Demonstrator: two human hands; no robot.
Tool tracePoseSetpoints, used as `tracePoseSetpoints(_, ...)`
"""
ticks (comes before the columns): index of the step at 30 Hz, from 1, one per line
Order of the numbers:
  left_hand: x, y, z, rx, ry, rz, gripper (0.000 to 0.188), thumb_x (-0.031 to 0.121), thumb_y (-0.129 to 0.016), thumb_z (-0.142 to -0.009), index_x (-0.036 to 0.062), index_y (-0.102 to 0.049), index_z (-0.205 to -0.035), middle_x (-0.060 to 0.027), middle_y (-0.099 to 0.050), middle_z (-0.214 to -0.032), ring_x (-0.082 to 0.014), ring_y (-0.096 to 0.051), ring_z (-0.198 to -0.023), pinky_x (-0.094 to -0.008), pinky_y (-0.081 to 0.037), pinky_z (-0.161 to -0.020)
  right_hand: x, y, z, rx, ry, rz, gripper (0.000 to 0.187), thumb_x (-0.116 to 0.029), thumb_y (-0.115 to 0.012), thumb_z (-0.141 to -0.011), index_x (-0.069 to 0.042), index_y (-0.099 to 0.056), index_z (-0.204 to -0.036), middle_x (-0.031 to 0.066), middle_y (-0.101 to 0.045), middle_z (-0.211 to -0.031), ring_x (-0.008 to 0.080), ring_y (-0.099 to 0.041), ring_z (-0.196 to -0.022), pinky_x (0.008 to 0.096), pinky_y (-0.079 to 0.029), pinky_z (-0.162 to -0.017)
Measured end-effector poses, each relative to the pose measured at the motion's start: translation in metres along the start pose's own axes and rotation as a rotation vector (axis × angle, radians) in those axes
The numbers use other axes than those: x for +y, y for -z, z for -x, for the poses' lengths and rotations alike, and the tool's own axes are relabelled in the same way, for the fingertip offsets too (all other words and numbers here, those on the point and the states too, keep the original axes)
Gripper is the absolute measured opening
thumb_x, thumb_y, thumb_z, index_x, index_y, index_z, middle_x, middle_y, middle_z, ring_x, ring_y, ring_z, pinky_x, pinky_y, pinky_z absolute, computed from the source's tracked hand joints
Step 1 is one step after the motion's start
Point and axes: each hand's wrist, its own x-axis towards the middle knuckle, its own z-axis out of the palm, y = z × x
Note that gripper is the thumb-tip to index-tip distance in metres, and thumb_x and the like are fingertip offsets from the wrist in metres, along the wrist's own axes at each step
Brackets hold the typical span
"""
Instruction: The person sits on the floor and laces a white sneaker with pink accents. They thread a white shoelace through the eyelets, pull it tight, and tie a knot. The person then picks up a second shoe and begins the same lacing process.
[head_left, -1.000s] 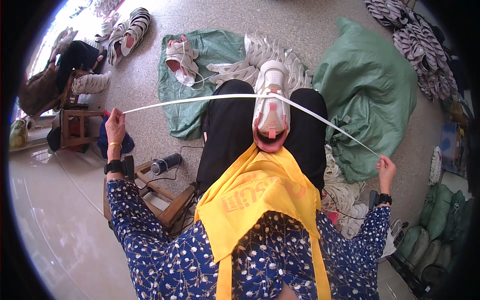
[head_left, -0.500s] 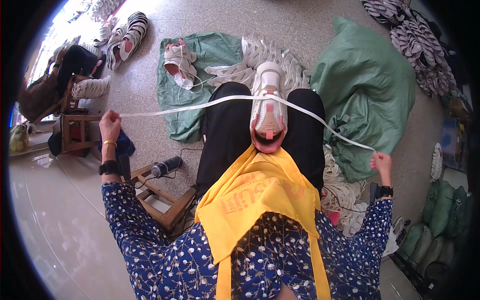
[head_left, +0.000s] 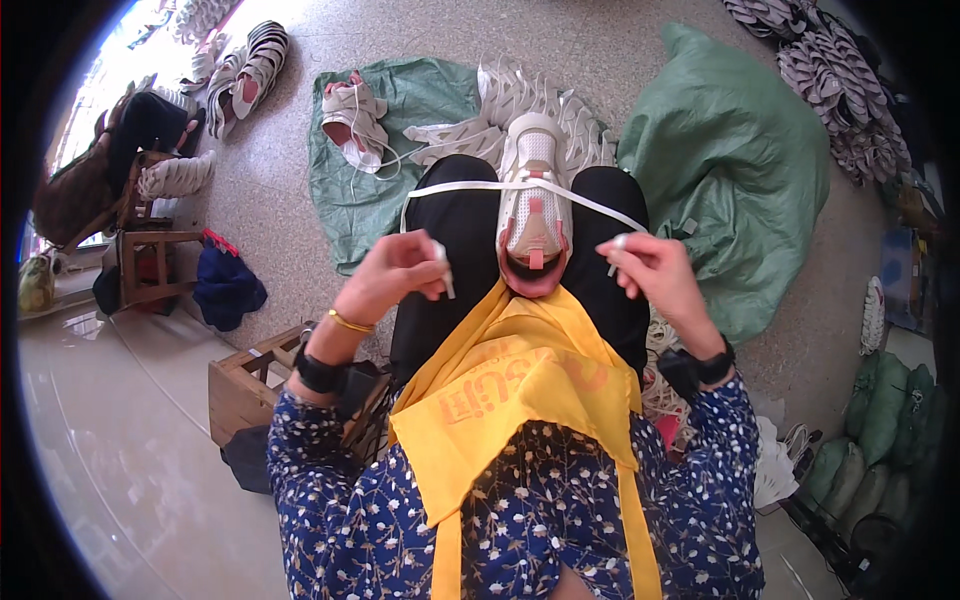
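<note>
A white and beige shoe upper (head_left: 533,225) with pink trim rests between my knees, its toe pointing away from me. One white shoelace (head_left: 465,186) crosses it near the front of the throat, and its two halves run out over my black-clad thighs. On the left, my left hand (head_left: 405,268) pinches one lace end, whose tip sticks out below the fingers. My right hand (head_left: 652,268) closes its fingertips on the other end, with the tip hanging down. Both hands stand apart from the shoe upper, one on either side.
A green sheet (head_left: 345,215) on the floor holds a laced shoe upper (head_left: 354,122) and a row of more uppers (head_left: 500,95). A bulging green sack (head_left: 725,180) stands to the right. Loose white laces (head_left: 662,375) lie beside my right thigh; a wooden stool (head_left: 240,390) is at left.
Both hands have come inward and nearer the shoe from far out at the sides. The lace, earlier stretched wide, now bends back toward my hands.
</note>
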Motion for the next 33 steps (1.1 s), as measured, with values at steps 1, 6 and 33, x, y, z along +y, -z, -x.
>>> tracePoseSetpoints(1, 0.000, -0.014, -0.006, -0.019, -0.048, 0.027, 0.011, 0.006, -0.071, -0.095, 0.0024, -0.062, -0.091, -0.0067, -0.074, -0.087, -0.0134, -0.073, -0.076, -0.0246, -0.060, -0.068, -0.006, -0.013, -0.007, 0.039, 0.080, 0.110, 0.018, -0.010, -0.068, -0.098, 0.001, -0.076, -0.109, 0.0042, -0.069, -0.087, 0.0086, -0.062, -0.066, 0.0238, -0.048, -0.055)
tracePoseSetpoints(6, -0.001, -0.037, -0.042, 0.101, -0.285, -0.342, 0.012, 0.000, -0.068, -0.091, -0.0021, -0.056, -0.087, -0.0093, -0.073, -0.076, -0.0150, -0.074, -0.070, -0.0264, -0.058, -0.064, -0.002, -0.034, -0.053, 0.229, 0.605, 0.729, 0.017, -0.002, -0.069, -0.089, 0.004, -0.072, -0.104, 0.0171, -0.066, -0.086, 0.0313, -0.064, -0.071, 0.0386, -0.050, -0.064)
tracePoseSetpoints(33, 0.003, -0.057, -0.093, 0.437, -0.445, -0.582, 0.011, -0.003, -0.065, -0.090, -0.0009, -0.054, -0.089, -0.0087, -0.075, -0.087, -0.0135, -0.075, -0.081, -0.0273, -0.062, -0.071, 0.008, -0.050, -0.090, 0.351, 0.370, -0.038, 0.023, 0.003, -0.073, -0.089, 0.001, -0.075, -0.112, 0.0064, -0.077, -0.090, 0.0092, -0.073, -0.081, 0.0246, -0.060, -0.075)
